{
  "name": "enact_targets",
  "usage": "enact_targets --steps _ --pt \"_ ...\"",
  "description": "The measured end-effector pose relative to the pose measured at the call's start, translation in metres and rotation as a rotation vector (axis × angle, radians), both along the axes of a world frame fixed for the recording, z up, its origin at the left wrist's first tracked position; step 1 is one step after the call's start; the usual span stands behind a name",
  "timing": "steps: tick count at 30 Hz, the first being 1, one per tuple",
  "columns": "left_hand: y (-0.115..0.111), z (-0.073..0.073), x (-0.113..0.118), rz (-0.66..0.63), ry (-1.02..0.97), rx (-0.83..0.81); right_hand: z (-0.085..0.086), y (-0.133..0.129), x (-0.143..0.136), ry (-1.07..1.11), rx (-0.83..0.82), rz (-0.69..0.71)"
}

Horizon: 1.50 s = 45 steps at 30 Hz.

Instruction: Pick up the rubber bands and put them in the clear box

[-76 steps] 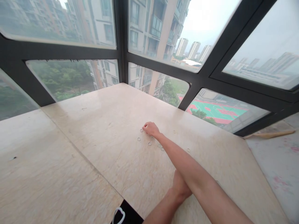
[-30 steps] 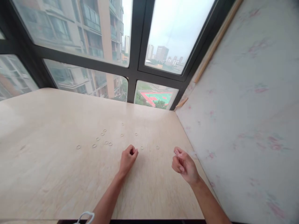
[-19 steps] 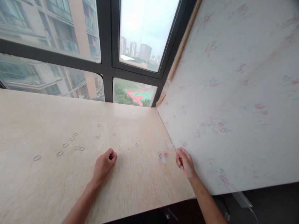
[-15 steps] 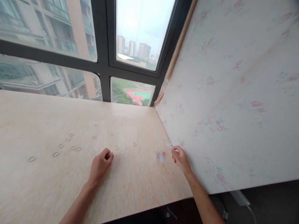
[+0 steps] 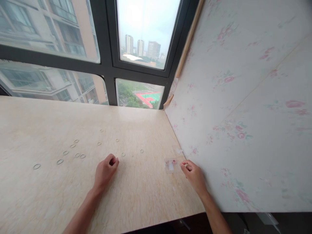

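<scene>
My left hand (image 5: 106, 170) rests on the marble-patterned sill, its fingers curled and the thumb pressed against them. Whether anything is inside it is hidden. Just beyond its fingertips lies a thin ring (image 5: 123, 154). My right hand (image 5: 194, 175) is closed in a pinch at the right side of a small clear plastic box (image 5: 171, 167). Small pinkish items and a white patch show in the box. What the right fingertips pinch, if anything, is too small to make out. Several more thin rings, such as a larger ring (image 5: 59, 162), are scattered flat to the left.
A floral-papered wall (image 5: 243, 97) rises along the right of the sill (image 5: 143, 188), close to my right hand. Dark window frames (image 5: 108, 74) stand at the back. A clear flat piece (image 5: 179, 151) lies by the wall behind the box. The sill's front edge drops into a dark space.
My right hand has come slightly toward me beside the clear box, fingertips lower than before. My left hand has stayed put. The view has shifted a little.
</scene>
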<state>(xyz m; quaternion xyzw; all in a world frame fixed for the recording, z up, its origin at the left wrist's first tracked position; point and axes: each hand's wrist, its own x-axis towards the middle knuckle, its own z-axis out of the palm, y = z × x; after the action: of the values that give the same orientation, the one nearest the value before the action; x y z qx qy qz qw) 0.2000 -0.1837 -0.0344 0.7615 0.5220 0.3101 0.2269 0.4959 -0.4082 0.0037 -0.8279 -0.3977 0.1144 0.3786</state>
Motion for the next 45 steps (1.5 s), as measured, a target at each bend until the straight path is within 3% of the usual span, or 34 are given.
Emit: enact_targets --steps 7,10,17,24,29,39,45 --pt "-0.002 -0.001 0.003 0.014 0.152 -0.026 -0.047 -0.045 -0.027 0.024 0.056 -0.104" --pt "-0.006 0.003 0.013 0.023 0.244 -0.065 -0.056 -0.048 -0.031 -0.028 0.047 -0.062" --pt "-0.017 0.016 0.061 -0.226 0.276 -0.151 -0.053 -0.042 -0.026 -0.046 0.018 -0.066" --pt "-0.004 0.025 0.103 -0.354 0.555 -0.132 -0.056 -0.044 -0.022 0.007 0.046 -0.064" --pt "0.005 0.029 0.107 -0.453 0.697 -0.014 -0.055 -0.043 -0.022 0.037 0.072 -0.08" --pt "0.021 0.046 0.099 -0.527 0.756 -0.122 -0.055 -0.046 -0.023 0.074 0.07 -0.077" --pt "0.006 0.052 0.103 -0.547 0.693 -0.161 -0.054 -0.047 -0.025 0.103 0.081 -0.071"
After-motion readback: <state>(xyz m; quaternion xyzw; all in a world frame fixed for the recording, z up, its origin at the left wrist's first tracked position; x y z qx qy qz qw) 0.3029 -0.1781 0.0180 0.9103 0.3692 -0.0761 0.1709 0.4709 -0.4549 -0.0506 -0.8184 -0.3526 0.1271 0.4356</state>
